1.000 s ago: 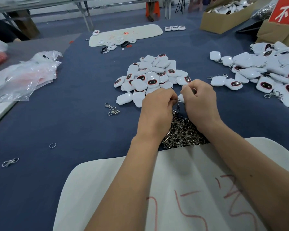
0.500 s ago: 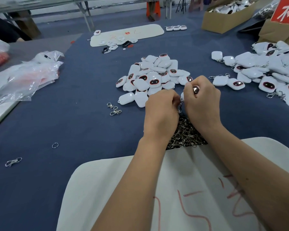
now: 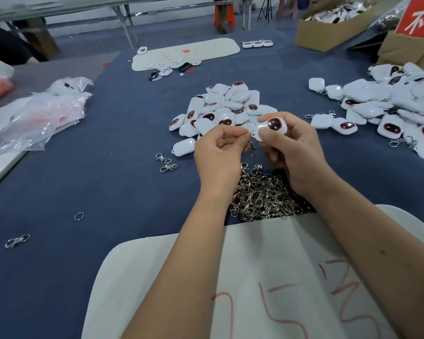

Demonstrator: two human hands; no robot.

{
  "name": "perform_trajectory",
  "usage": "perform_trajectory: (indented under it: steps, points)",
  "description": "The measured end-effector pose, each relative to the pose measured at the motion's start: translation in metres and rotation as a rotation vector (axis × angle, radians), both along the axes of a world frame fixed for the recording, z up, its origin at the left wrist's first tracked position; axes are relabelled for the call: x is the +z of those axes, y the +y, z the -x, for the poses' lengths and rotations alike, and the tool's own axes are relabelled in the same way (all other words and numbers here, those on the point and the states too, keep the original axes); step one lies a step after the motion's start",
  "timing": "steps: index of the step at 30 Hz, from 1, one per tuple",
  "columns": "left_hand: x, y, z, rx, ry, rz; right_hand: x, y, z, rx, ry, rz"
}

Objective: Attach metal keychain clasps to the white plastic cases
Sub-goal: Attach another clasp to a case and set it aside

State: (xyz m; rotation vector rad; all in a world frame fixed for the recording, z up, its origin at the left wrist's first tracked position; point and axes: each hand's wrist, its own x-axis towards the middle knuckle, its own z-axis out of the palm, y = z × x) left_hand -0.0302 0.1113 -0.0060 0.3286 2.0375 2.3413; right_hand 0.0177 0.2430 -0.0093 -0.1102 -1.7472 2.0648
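White case [image 3: 271,128] in right hand [image 3: 295,152] grip, left hand [image 3: 219,152] pinching half-hidden clasp [image 3: 251,144].

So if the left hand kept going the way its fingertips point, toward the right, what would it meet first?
Most likely the white case held by the right hand; the left hand already pinches the clasp hanging beside it.

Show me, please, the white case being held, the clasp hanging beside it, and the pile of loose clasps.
white case [image 3: 272,126], head view, its dark oval face.
clasp [image 3: 252,144], head view, its hanging metal body.
pile of loose clasps [image 3: 264,194], head view, middle of the heap.
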Motion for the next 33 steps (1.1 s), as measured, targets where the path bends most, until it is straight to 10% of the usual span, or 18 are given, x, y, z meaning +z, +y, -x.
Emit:
perform_trajectory:
  steps: [14,19,33]
  points:
    - [-0.007,-0.005,-0.002,0.043,0.481,0.52,-0.005,0.0,0.003,-0.036,-0.038,-0.018]
    - [-0.003,0.003,-0.005,0.05,0.118,0.173,-0.003,0.002,0.004,-0.009,0.012,0.021]
    - [0.005,-0.002,-0.003,-0.032,-0.146,-0.107,-0.003,0.002,0.004,0.04,0.006,0.038]
